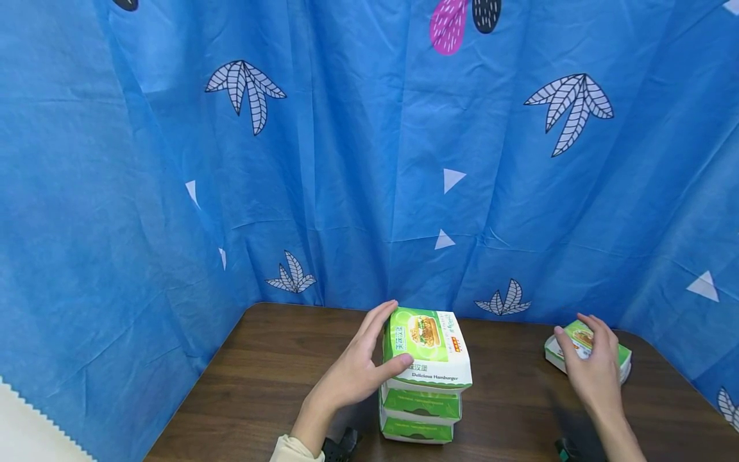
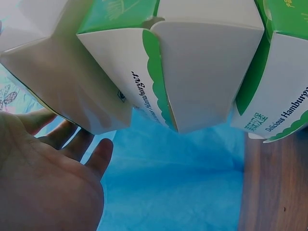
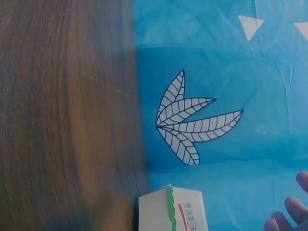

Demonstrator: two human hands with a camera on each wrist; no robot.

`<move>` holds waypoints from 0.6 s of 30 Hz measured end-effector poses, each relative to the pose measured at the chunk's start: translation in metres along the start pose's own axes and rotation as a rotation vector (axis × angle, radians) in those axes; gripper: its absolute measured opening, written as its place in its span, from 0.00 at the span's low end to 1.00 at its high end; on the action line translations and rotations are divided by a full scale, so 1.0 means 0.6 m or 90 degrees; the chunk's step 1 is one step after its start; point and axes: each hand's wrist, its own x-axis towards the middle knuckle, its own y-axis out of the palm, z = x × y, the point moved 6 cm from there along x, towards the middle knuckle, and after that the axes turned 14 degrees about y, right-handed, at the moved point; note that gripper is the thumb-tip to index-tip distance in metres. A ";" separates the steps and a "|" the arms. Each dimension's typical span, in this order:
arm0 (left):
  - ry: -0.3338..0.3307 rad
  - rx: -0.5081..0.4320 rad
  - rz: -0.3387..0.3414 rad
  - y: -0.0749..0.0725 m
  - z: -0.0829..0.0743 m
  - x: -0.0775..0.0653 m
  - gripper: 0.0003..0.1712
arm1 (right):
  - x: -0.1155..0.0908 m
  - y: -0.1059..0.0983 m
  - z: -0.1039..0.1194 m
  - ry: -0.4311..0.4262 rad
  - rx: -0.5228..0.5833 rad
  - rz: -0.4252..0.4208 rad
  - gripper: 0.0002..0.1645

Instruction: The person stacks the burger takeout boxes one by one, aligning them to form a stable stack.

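Note:
Near the front middle of the table, three hamburger boxes stand in a stack. The top box (image 1: 427,346) is green and white with a burger picture on its lid; below it are the middle box (image 1: 421,403) and bottom box (image 1: 414,431). My left hand (image 1: 358,369) lies along the top box's left side, fingers extended and thumb at the front. In the left wrist view, that hand (image 2: 53,178) has its fingertips against the box's wall. Over another hamburger box (image 1: 626,360) at the far right hovers my right hand (image 1: 594,369), fingers spread, apart from it in the right wrist view.
The dark wooden table (image 1: 277,359) has rounded back corners. A blue curtain (image 1: 346,160) with leaf and triangle prints hangs right behind it and along both sides. A black strap (image 1: 340,444) is on my left wrist.

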 end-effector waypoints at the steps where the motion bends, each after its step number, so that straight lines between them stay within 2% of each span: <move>1: 0.000 -0.001 0.000 0.000 0.000 0.000 0.48 | 0.000 -0.001 -0.002 0.002 0.000 -0.003 0.41; 18: -0.006 0.011 0.002 0.000 -0.002 -0.001 0.48 | 0.018 -0.012 -0.037 -0.007 -0.019 -0.054 0.41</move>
